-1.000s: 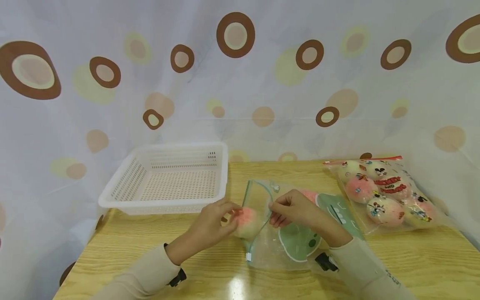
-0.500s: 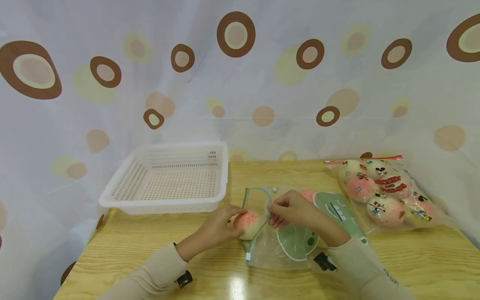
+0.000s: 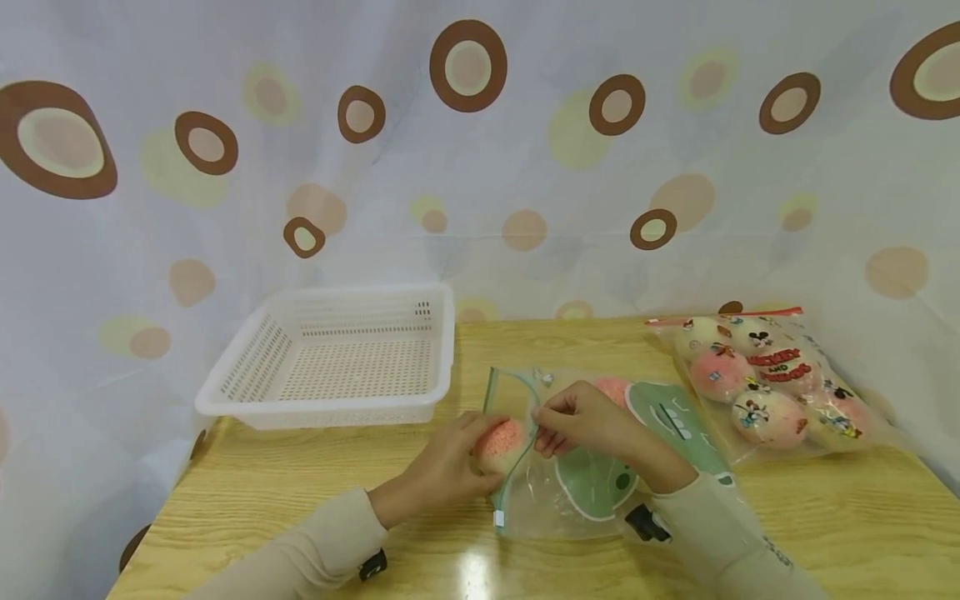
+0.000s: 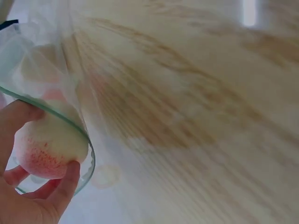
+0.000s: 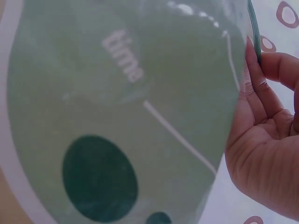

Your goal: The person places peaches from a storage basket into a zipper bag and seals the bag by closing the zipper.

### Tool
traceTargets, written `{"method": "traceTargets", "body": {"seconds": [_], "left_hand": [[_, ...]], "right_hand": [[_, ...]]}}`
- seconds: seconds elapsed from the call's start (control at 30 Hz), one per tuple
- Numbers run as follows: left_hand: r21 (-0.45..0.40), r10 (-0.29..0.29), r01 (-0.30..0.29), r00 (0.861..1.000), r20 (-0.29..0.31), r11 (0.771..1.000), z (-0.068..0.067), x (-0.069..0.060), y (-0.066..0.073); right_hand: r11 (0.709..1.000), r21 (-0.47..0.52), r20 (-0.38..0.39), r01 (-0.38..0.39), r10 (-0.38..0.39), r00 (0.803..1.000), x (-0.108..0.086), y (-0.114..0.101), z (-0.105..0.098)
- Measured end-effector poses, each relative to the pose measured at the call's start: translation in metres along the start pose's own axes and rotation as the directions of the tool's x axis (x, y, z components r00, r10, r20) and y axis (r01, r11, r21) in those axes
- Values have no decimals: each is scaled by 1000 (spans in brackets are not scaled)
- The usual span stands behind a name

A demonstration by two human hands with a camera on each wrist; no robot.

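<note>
My left hand [image 3: 444,468] holds a cream-and-pink peach [image 3: 500,442] at the mouth of a clear zip bag [image 3: 551,504] with a green cartoon print. Close up in the left wrist view, thumb and fingers curl round the peach [image 4: 51,144], and the bag's green rim crosses over it. Pinching the bag's upper rim is my right hand [image 3: 600,427], which keeps the mouth spread. Other peaches lie inside this bag, partly hidden by the print; a pink one [image 3: 613,390] shows behind the right hand. The green print of the bag [image 5: 107,112] fills most of the right wrist view.
A white perforated plastic basket [image 3: 330,408] stands at the back left of the wooden table [image 3: 300,467]. At the back right lies a red-zipped clear bag [image 3: 780,367] with several peaches in it. A patterned curtain [image 3: 480,167] hangs behind the table.
My left hand has shifted right and wrapped further round the peach, which sits slightly deeper in the bag mouth with its pink side turned up. My right hand stays on the rim.
</note>
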State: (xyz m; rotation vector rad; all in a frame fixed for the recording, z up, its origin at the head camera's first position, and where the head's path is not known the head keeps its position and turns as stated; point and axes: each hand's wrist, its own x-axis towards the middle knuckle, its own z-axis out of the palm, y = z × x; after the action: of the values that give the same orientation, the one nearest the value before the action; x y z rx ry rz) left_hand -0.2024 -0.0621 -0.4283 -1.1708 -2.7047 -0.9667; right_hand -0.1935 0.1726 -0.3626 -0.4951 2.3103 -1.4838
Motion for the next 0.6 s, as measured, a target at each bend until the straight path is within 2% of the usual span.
{"method": "traceTargets", "body": {"seconds": [0.13,0.33,0.6], "left_hand": [[-68,18,-18,1000,-4,998,3,5,0],[-124,39,-33,998,46,992,11,16,1],[-221,-8,27,996,89,975,22,28,6]], "right_hand": [[1000,-3,1,5,-5,1000,-1,-1,1],[1000,14,0,3,-3,1000,-3,-3,0],[999,30,-4,13,-13,1000,-5,-2,-2]]}}
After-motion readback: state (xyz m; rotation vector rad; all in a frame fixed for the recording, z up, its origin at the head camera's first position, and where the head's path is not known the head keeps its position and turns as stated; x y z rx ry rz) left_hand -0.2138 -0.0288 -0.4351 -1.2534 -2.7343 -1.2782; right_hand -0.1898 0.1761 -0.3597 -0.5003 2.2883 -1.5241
